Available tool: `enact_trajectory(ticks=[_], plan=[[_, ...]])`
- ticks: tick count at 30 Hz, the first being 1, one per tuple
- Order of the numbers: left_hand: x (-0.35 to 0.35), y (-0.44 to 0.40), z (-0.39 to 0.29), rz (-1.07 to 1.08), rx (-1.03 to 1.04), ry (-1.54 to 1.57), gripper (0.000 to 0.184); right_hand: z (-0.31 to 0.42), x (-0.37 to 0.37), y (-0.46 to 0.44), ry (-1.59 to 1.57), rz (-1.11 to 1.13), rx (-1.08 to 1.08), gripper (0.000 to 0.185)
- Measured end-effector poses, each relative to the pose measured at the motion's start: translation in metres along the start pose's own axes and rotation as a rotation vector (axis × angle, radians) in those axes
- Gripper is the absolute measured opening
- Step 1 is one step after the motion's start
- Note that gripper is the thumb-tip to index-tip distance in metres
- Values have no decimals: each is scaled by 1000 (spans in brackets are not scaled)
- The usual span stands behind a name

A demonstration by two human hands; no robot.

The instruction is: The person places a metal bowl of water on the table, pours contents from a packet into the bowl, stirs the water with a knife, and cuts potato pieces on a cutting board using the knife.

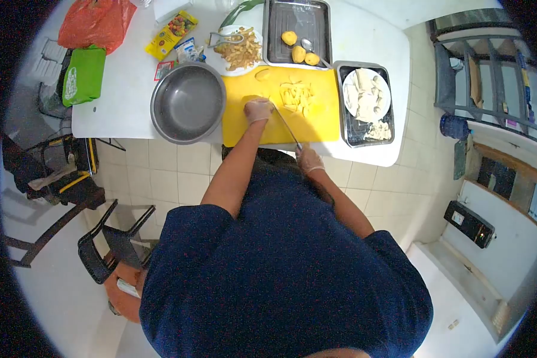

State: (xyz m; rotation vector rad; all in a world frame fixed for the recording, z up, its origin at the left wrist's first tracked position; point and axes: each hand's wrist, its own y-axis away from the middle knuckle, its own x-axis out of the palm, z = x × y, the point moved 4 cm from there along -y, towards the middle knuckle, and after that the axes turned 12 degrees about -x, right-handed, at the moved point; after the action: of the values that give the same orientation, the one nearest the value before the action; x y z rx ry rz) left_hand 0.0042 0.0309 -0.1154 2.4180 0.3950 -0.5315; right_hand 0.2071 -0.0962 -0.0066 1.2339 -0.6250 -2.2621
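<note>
On the yellow cutting board (238, 128), my left hand (258, 110), in a clear glove, is closed over a piece of peeled potato, mostly hidden by the fingers. My right hand (309, 159), also gloved, grips the handle of a knife (287, 125) at the board's front edge. The knife's blade slants up and left, its tip close to my left fingers. Cut potato pieces (296, 96) lie in a heap to the right of the blade. A single potato slice (262, 74) rests near the board's back edge.
Left of the board stands a grey bowl (188, 102). Behind it, a plate (242, 70) holds peelings and a peeler (227, 39). A dark tray (268, 53) holds peeled potatoes (298, 54) and a spoon (306, 44). At right, another tray (347, 134) carries a plate of pale food (364, 98).
</note>
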Motion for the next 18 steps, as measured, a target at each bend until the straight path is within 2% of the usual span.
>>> enact_trajectory(ticks=[2, 3, 5, 8, 10, 12, 14, 15, 16, 18], plan=[[-7, 8, -6, -78, -13, -198, 11, 8, -7, -4, 10, 18, 9, 42], [-3, 2, 1, -39, -32, -210, 10, 12, -9, -6, 12, 14, -2, 43], [13, -14, 19, 46, -64, -234, 19, 14, -7, -14, -3, -5, -24, 43], [-11, 14, -25, 52, 13, -279, 17, 11, 3, -36, -35, -20, -81, 42], [7, -13, 16, 103, -128, 88, 17, 25, -4, -44, -41, 7, -147, 41], [18, -23, 43, 71, -100, 119, 18, 15, 8, -47, -36, -9, -83, 40], [20, -30, 40, -46, 112, -177, 20, 17, 4, -49, -40, -15, -34, 40], [33, -52, 68, 124, 80, 140, 19, 20, -6, -36, -43, -1, -11, 41], [32, -46, 65, 166, 49, 232, 18, 16, -10, -25, -45, 16, 15, 41], [23, -28, 41, 115, 10, 98, 17, 8, -21, -14, 13, -41, -90, 43]])
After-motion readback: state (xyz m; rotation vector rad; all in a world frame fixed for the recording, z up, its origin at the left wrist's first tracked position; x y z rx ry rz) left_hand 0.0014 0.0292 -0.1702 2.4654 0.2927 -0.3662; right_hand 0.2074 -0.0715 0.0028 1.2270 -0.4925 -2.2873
